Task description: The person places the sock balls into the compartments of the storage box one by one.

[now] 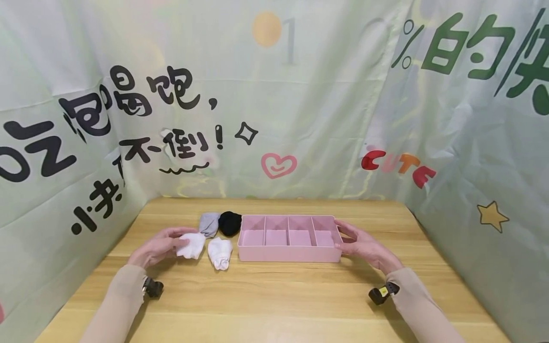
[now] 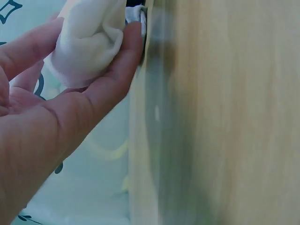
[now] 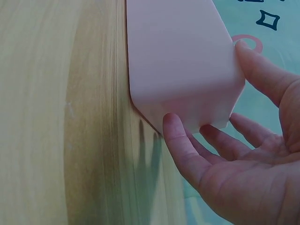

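Observation:
My left hand (image 1: 158, 247) pinches a white rolled-up sock (image 1: 190, 246) between thumb and fingers, at the left of the table. In the left wrist view that sock (image 2: 89, 42) is a soft bundle with a fold showing. Close by lie a grey sock (image 1: 208, 225), a black sock (image 1: 229, 223) and a second white sock (image 1: 220, 253), all bundled. My right hand (image 1: 364, 245) holds the right end of a pink storage box (image 1: 289, 254) with four compartments, nothing visible in them. In the right wrist view, fingers and thumb are round the box's (image 3: 183, 56) end.
The box and socks rest on a wooden table (image 1: 274, 295). Printed cloth (image 1: 326, 119) hangs behind and at both sides of it. A small black camera sits on the left wrist (image 1: 153, 288), another on the right wrist (image 1: 383, 293).

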Available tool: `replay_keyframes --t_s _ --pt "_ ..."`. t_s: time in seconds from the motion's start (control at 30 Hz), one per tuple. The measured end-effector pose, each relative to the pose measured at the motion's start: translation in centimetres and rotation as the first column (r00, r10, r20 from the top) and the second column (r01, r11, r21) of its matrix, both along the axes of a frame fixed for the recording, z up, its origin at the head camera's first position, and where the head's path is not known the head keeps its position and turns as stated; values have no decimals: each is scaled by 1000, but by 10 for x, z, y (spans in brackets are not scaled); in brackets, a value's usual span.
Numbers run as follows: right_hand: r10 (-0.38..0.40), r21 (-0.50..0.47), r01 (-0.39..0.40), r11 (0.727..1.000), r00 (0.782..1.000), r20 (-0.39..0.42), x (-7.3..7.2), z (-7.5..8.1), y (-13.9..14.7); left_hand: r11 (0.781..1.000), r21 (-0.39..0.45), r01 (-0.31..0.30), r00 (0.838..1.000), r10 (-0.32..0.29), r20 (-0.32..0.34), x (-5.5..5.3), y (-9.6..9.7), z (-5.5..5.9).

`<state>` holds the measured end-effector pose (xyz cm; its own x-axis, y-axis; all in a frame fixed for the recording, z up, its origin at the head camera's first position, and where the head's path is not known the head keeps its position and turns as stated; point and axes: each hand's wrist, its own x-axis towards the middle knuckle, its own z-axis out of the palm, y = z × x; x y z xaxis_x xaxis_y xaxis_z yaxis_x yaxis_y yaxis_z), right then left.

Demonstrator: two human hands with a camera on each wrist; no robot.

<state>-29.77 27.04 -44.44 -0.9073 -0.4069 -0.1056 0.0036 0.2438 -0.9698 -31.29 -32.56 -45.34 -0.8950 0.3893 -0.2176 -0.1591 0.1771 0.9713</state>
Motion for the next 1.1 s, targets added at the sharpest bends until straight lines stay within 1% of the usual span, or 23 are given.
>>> replay_keyframes --t_s 0.03,0.2,0.27,0.37,0.43,0.57,0.67,0.77,0.87,1.0,1.1 --pt "1 0 -1 1000 1000 1 0 0 0 1000 11 2 1000 -2 -5 0 1 0" --pt "4 4 -4 1000 1000 6 0 -1 -1 997 68 -30 1000 30 -7 -3 5 2" --pt "7 3 -7 1000 1000 7 -1 -1 -2 997 63 -39 999 41 -22 -4 6 3" --pt "7 7 -7 1000 1000 3 -1 -1 -2 999 31 -36 996 39 -77 -7 9 4" --pt "4 6 -4 1000 1000 -1 -2 0 -1 999 3 -37 993 37 -112 -9 12 5" --pt "7 4 -7 1000 1000 -9 -2 1 -1 998 -6 -55 986 54 -159 -12 18 7" --pt "8 -2 -8 1000 1000 -5 -1 2 -1 997 32 -71 982 76 -174 -14 22 7" --pt "14 -2 -14 1000 1000 -2 -1 3 -2 992 69 -101 977 112 -181 -14 26 8" --pt "10 5 -10 1000 1000 2 0 3 -2 989 78 -123 969 137 -206 -14 30 10" --pt "-2 4 2 1000 1000 10 1 3 -2 987 47 -157 956 164 -243 -14 37 14" --pt "2 6 -2 1000 1000 10 1 1 -2 984 25 -176 950 176 -258 -13 41 17"
